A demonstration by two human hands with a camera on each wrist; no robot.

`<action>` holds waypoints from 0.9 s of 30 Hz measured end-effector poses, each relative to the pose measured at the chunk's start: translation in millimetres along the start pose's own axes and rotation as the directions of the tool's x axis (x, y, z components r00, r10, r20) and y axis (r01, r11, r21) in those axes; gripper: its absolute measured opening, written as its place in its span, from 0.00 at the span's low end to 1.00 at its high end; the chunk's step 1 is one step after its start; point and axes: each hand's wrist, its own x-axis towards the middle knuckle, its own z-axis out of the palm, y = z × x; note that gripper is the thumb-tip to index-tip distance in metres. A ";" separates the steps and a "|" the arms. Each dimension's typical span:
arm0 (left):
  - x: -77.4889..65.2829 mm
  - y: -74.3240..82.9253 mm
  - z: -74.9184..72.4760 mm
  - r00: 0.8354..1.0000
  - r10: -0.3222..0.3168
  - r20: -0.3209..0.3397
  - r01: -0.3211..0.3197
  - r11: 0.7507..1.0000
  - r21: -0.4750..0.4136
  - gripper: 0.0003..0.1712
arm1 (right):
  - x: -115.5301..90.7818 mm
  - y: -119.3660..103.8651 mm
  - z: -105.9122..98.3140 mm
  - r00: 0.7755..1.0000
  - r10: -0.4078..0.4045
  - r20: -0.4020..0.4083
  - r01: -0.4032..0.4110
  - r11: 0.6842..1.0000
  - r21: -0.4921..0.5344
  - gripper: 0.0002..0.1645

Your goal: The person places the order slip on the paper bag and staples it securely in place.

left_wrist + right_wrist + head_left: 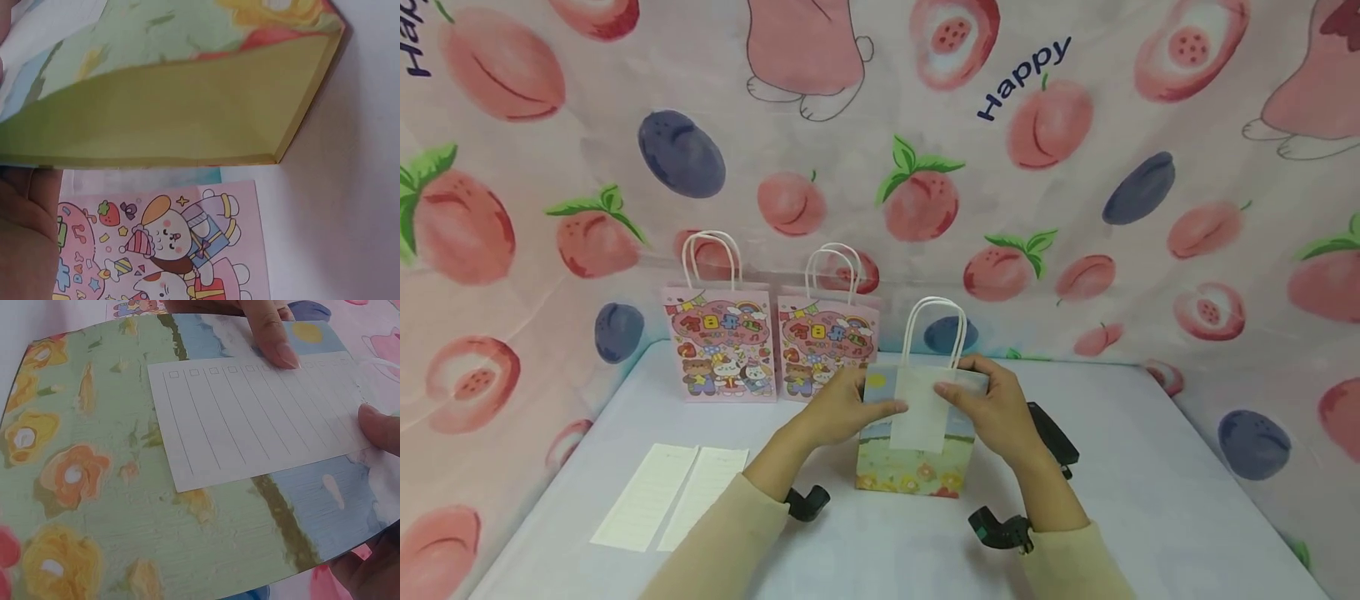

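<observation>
A small paper gift bag (917,475) with painted flowers, a blue sky band and white twisted handles is held upright between both hands. Against its front lies a white slip of paper (250,419), printed with lines and a row of small boxes. The left hand (842,406) grips the bag's left side, its thumb on the slip's edge. On the other side, the right hand (1000,408) holds the bag near the top, thumb pressing the slip's upper right part. The fingers behind the bag are mostly hidden. In the left wrist view the bag's plain yellow-green underside (169,119) shows.
Two pink cartoon gift bags (722,350) with white handles stand at the back left. Two white paper slips (643,500) lie at the front left. A long black object (1054,437) is partly hidden behind the right wrist. A fruit-printed cloth hangs behind the white table.
</observation>
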 end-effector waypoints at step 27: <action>1.3 -0.4 10.4 0.998 -0.032 -0.051 0.031 0.999 -0.005 0.13 | 0.9 2.5 -5.1 1.000 0.011 0.008 -0.010 1.000 -0.021 0.14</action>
